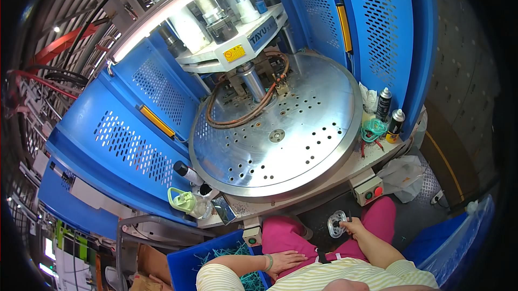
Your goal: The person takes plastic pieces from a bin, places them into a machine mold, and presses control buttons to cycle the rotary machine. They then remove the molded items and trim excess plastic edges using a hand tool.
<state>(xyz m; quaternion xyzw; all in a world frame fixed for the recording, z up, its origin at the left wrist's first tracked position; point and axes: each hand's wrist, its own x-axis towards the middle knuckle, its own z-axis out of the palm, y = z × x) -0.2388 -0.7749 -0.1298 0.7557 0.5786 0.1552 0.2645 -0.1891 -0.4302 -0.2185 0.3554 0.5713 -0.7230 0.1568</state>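
Note:
My left hand (pixel 286 261) lies flat on my thigh, fingers stretched out, with a band around its wrist. Over the other thigh, my right hand (pixel 353 227) is closed around a dark, thin handle. At that handle's end, between my knees, is a round clear plastic piece (pixel 337 224), its details too small to tell. In front of me stands a machine with a large round metal table (pixel 291 153) full of small holes.
A control box with red and green buttons (pixel 369 191) sits at the table's front edge. Spray cans (pixel 396 122) stand at the right, a green-lidded bottle (pixel 190 203) at the left. A blue bin (pixel 183 265) holds many thin teal pieces. Blue perforated panels flank the machine.

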